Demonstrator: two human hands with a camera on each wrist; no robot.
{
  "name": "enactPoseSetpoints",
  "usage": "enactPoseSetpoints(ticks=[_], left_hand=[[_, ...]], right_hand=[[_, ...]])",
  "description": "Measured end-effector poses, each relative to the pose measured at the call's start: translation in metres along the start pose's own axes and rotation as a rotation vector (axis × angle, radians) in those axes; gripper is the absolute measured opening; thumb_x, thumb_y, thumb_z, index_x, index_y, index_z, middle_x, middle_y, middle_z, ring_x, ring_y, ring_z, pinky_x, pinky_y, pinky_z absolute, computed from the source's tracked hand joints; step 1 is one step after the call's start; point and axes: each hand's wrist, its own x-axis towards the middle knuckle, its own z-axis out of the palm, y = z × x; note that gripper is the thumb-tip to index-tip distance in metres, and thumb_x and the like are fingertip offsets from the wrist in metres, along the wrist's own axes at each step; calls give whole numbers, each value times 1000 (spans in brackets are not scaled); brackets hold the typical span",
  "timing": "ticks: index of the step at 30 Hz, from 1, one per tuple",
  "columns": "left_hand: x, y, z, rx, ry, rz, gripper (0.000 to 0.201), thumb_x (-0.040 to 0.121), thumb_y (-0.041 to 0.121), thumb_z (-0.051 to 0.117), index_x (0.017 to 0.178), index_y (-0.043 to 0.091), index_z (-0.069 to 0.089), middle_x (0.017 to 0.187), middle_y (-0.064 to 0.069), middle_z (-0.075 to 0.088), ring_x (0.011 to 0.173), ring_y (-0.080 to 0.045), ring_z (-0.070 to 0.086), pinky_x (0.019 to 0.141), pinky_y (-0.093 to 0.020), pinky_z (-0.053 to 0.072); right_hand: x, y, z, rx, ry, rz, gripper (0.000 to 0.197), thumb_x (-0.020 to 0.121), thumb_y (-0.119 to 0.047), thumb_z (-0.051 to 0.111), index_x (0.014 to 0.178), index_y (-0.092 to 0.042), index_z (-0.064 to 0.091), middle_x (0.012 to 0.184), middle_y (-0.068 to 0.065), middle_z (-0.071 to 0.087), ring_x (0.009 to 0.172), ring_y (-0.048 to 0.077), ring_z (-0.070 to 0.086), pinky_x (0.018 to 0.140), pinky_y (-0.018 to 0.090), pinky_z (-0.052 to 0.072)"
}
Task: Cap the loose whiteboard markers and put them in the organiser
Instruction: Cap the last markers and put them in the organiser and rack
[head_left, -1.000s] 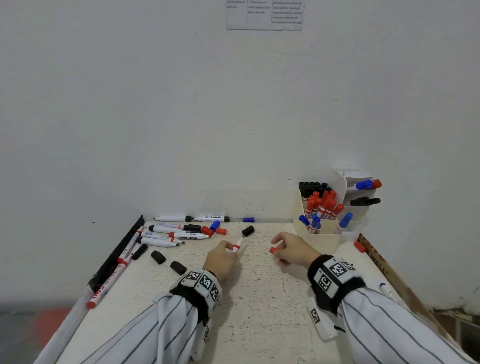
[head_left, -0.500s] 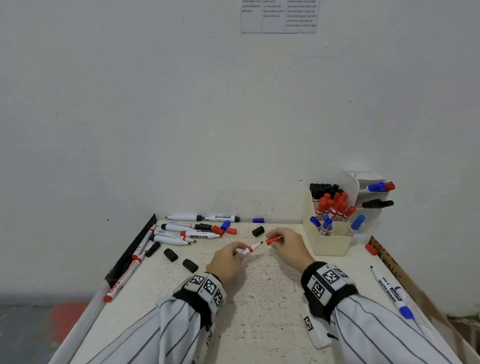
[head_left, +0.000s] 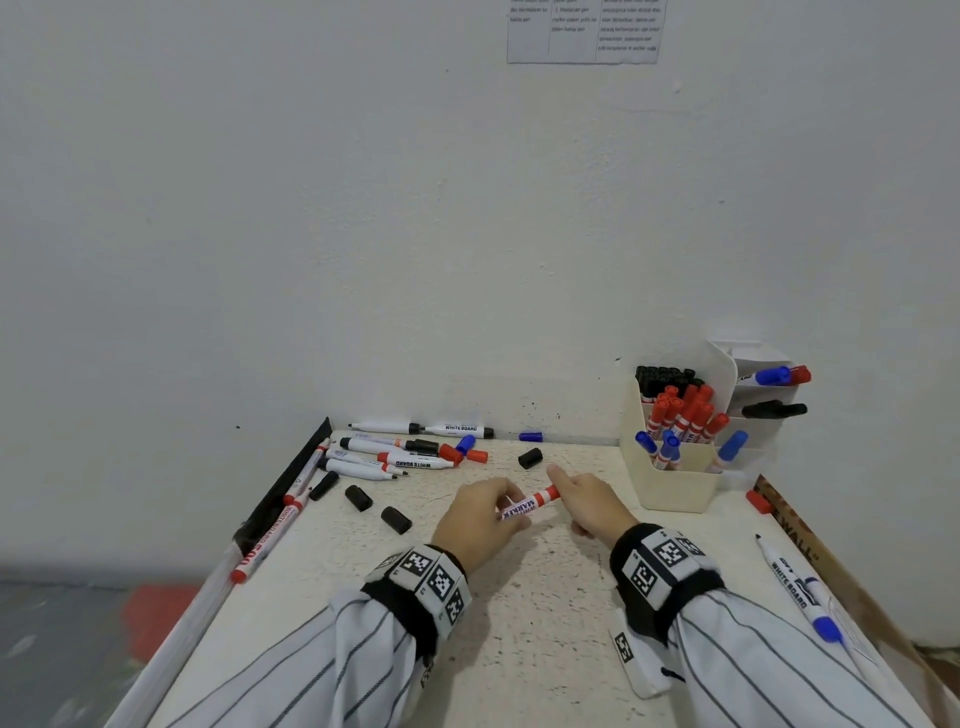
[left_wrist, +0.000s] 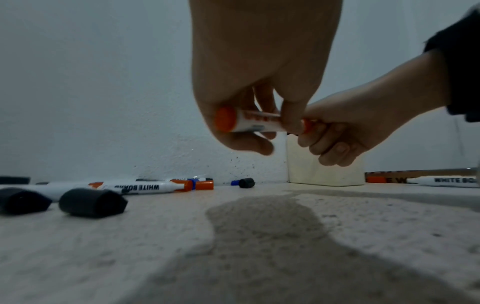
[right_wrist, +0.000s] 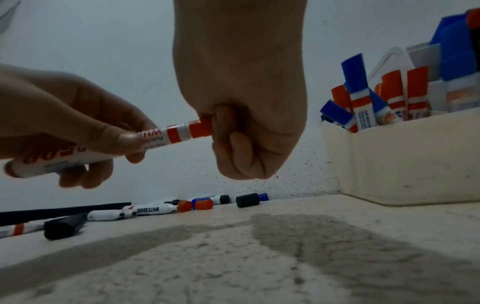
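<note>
Nearest to you, your left hand (head_left: 480, 512) holds the barrel of a red marker (head_left: 525, 505) above the table (head_left: 519, 623), fingers and thumb curled round it. Your right hand (head_left: 587, 501) is closed on the red cap (right_wrist: 200, 129) at the other end. The cap sits over the tip, but the right wrist view shows a white band between cap and barrel, so treat it as not yet fully seated. Press the two ends together until the cap stops.

At your right, near the table edge, lies one blue marker (head_left: 795, 587) with its tip bare. Three black caps (head_left: 358, 498) lie to the left of your hands, a fourth black cap (head_left: 530, 458) just beyond them, and a red cap (head_left: 758, 501) to the right of the organiser.

Further back on the left, a cluster of markers (head_left: 389, 457) rests against the wall; several show bare tips, and loose blue and red caps lie among them.

At the far right stands the organiser (head_left: 675, 483), already holding many capped red, blue and black markers.

Judged from this, the task is well past halfway. Remaining work: seat this cap, place the marker in the organiser, then cap and store those on the table.
</note>
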Motion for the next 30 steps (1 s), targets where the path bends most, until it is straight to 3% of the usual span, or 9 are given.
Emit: enactPoseSetpoints(ticks=[3, 6, 8, 12, 16, 21, 24, 27, 30], left_hand=[[-3, 4, -5, 253, 61, 55, 22, 93, 33, 53, 111, 24, 63, 89, 6, 64, 75, -10, 54, 61, -21, 44], [-5, 6, -8, 308, 19, 73, 26, 98, 32, 42, 97, 16, 62, 69, 3, 53, 60, -13, 46, 48, -21, 33], [-5, 8, -11, 193, -31, 34, 27, 98, 28, 42, 84, 12, 58, 61, 3, 46, 52, -12, 40, 49, -24, 33], [-5, 11, -26, -137, -144, -117, 31, 99, 28, 41, 100, 10, 65, 65, 4, 48, 47, -8, 36, 44, -18, 31], [-10, 11, -40, -480, -306, -318, 33, 100, 39, 35, 90, 17, 56, 66, 5, 42, 37, -6, 28, 38, -16, 23], [-12, 3, -46, -506, -410, -374, 33, 100, 42, 30, 87, 18, 49, 64, 5, 34, 36, -5, 24, 37, -13, 20], [-11, -4, -45, -428, -399, -317, 32, 100, 42, 32, 92, 19, 54, 68, 5, 43, 41, -6, 35, 41, -17, 27], [-9, -10, -53, -313, -331, -282, 43, 100, 43, 30, 115, 15, 59, 81, 4, 54, 62, -8, 48, 55, -18, 38], [-2, -40, -72, -136, -133, -427, 40, 101, 30, 32, 127, 8, 53, 120, -8, 58, 108, -20, 55, 91, -31, 43]], right_hand=[[1, -6, 2, 59, -12, 57, 39, 99, -37, 31, 67, -15, 38, 57, 0, 32, 46, 14, 32, 43, 22, 28], [0, -15, 5, 51, 9, 47, 37, 99, -32, 29, 68, -14, 41, 58, 2, 35, 48, 15, 34, 45, 24, 29], [-1, -21, 7, 64, 6, 24, 37, 99, -30, 29, 68, -13, 40, 58, 2, 35, 48, 15, 34, 45, 24, 27], [-2, -30, 12, 131, -8, -65, 31, 98, -26, 29, 78, -9, 47, 59, 5, 34, 48, 15, 31, 46, 25, 26], [-2, -35, 17, 101, -45, -216, 32, 99, -16, 30, 68, -15, 38, 59, 2, 34, 51, 14, 30, 51, 28, 26], [-4, -35, 19, 189, -137, -256, 35, 101, -24, 29, 69, -14, 36, 56, 2, 31, 47, 12, 27, 48, 24, 24], [-2, -33, 18, 134, -178, -267, 35, 101, -33, 31, 73, -13, 38, 57, 0, 32, 46, 10, 29, 45, 18, 27], [6, -31, 16, 39, -153, -322, 36, 100, -35, 35, 74, -11, 43, 59, -1, 39, 44, 8, 35, 47, 20, 32], [11, -31, 7, 50, -49, -330, 33, 99, -32, 40, 77, -11, 50, 63, 0, 49, 48, 10, 42, 44, 15, 36]])
